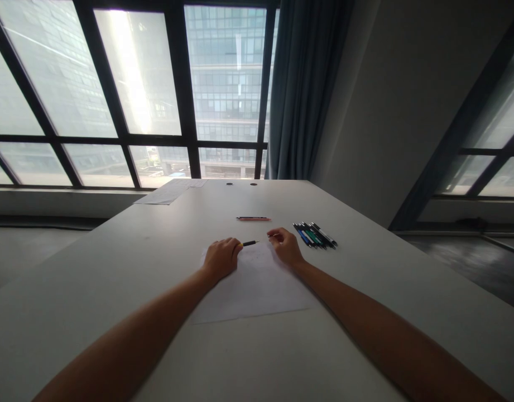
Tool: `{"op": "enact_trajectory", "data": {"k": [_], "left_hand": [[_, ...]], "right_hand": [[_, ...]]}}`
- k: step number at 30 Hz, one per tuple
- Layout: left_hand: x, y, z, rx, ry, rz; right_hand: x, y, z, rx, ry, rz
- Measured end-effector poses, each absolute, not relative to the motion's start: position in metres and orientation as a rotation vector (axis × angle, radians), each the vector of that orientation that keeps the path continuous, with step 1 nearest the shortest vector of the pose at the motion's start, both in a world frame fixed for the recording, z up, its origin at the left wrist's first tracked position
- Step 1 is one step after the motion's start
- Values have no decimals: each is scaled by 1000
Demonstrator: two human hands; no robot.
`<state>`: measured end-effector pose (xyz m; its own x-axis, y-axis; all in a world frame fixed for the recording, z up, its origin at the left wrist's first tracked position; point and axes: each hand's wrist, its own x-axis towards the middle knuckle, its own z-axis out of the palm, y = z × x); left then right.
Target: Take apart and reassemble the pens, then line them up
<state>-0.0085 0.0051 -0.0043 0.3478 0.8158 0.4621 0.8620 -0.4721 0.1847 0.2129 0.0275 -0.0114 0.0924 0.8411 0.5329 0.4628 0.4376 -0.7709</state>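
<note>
My left hand (pixel 221 257) is closed around a pen (pixel 249 243) with a dark grip and a bit of yellow at the fingers. The pen's thin tip points right, towards my right hand (pixel 285 245). My right thumb and fingers are pinched together on a small dark piece (pixel 270 235), too small to name; a gap separates it from the pen tip. Both hands are over a white sheet of paper (pixel 252 296) on the white table (pixel 126 301). The rest of the pen is hidden inside my left hand.
Beyond my hands lies an orange and black pen (pixel 253 218), perhaps more than one. Several pens (pixel 315 235), with blue, green and black parts, lie side by side at the right. More paper (pixel 162 195) rests at the far left. Two dark round spots (pixel 253 184) mark the table's far end.
</note>
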Motion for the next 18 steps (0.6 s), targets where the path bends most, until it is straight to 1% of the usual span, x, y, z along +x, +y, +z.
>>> {"op": "enact_trajectory", "data": {"k": [8, 14, 18], "left_hand": [[-8, 4, -3, -2504, -1576, -755], [-8, 5, -4, -2512, -1570, -758], [-7, 5, -4, -2524, -1566, -761]], "right_hand": [[214, 27, -9, -1179, -1539, 401], [227, 37, -14, -1200, -1910, 50], [232, 45, -15, -1346, -1985, -76]]}}
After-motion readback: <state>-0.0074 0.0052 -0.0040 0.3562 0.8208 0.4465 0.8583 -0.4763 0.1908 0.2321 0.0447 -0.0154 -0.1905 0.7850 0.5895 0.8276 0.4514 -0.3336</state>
